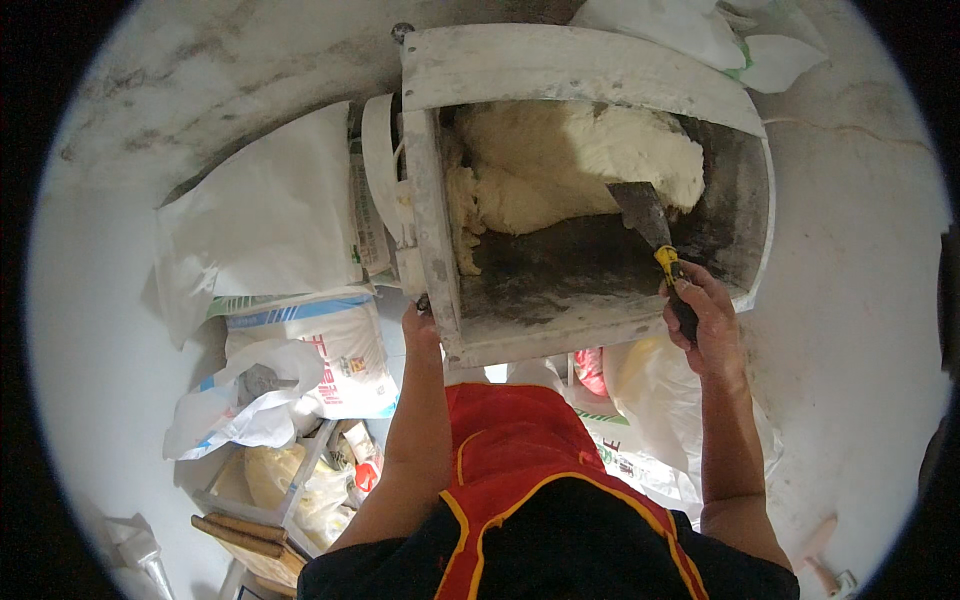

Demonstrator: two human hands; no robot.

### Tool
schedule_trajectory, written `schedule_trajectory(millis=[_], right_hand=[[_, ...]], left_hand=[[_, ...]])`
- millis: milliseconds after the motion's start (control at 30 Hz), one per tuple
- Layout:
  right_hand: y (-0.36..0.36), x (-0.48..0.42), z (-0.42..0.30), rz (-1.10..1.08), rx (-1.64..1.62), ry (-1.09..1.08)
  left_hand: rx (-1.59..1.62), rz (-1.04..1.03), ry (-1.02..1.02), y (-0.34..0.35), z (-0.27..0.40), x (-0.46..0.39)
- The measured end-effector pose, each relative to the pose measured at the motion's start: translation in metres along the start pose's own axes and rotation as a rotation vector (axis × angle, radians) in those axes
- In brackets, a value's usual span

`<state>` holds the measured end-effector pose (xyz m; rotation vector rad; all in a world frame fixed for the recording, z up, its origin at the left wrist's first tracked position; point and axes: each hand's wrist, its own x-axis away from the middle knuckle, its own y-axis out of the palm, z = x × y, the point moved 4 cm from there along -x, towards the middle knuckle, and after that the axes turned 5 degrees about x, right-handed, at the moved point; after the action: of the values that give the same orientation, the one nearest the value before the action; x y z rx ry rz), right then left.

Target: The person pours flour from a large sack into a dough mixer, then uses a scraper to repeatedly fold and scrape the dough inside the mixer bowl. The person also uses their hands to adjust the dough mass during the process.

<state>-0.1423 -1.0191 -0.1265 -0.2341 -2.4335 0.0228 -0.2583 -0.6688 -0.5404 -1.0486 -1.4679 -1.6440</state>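
Observation:
My right hand grips the black and yellow handle of a scraper with a wide metal blade. The blade's tip is at the lower edge of a large mass of pale dough. This dough lies along the far side of a dough mixer's trough, with smaller bits stuck at the left wall. My left hand is at a dark knob on the trough's near left corner. Its fingers are mostly hidden, so their hold on the knob is unclear.
White sacks stand left of the mixer, above a printed sack. An open plastic bin holds bagged goods, near wooden boards. Plastic bags sit beneath the trough at right. A pale wall rises behind.

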Motion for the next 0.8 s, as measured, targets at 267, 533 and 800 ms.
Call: schedule_trajectory(millis=[267, 533, 800], right_hand=[[-0.004, 0.000, 0.010, 0.014, 0.006, 0.014], [-0.008, 0.007, 0.008, 0.128, 0.030, -0.008], [-0.050, 0.022, 0.004, 0.237, 0.178, -0.067]], left_hand=[[-0.335, -0.023, 0.103, 0.015, -0.015, 0.022], [-0.456, 0.086, -0.040, 0.011, -0.020, 0.019], [-0.812, 0.031, 0.344, 0.024, 0.094, 0.088]])
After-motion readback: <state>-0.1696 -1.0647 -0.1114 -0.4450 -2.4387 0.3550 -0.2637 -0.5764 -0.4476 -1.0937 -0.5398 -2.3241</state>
